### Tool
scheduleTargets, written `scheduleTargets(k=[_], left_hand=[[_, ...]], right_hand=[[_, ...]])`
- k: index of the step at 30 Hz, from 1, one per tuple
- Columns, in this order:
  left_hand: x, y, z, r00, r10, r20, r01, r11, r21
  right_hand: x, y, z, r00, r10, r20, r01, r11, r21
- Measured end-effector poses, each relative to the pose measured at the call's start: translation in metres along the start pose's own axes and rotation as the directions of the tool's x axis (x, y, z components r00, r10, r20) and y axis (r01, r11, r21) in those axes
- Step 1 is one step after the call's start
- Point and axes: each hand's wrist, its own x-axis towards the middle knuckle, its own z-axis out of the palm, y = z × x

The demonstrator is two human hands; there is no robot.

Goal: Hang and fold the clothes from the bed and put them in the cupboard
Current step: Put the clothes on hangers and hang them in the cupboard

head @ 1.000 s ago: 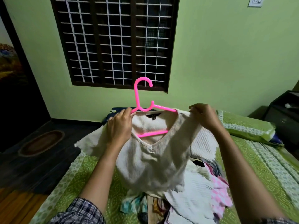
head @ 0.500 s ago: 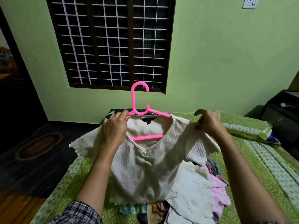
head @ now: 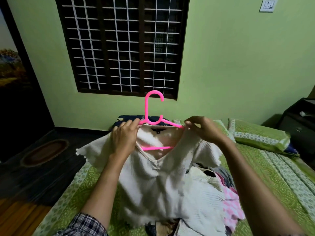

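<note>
Cream top (head: 153,184) half hides pink hanger (head: 146,106); left hand (head: 124,138), right hand (head: 204,130) pinch shoulders.

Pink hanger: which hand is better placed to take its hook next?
Probably the left hand: its fingers hold the pink hanger right beside the hook stem. The right hand pinches the cream top at its shoulder, out at the hanger's far end.
</note>
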Motion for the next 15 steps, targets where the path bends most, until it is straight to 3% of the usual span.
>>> scheduleTargets(k=[5,8,11,15], left_hand=[[0.001,0.02,0.0,0.997,0.081,-0.014,-0.08,0.995,0.063],[-0.001,0.019,-0.002,0.995,0.092,-0.041,-0.09,0.995,0.049],[-0.002,0.006,-0.004,0.998,0.063,-0.003,-0.063,0.996,-0.071],[-0.009,-0.02,-0.013,0.995,0.022,0.094,-0.008,0.989,-0.148]], right_hand=[[0.002,-0.035,0.034,0.995,-0.099,0.025,0.095,0.988,0.125],[0.005,-0.043,0.052,0.993,-0.036,-0.115,0.06,0.976,0.208],[0.008,-0.038,0.06,0.98,0.06,-0.191,0.009,0.939,0.344],[0.011,-0.027,0.052,0.933,0.218,-0.287,-0.11,0.931,0.347]])
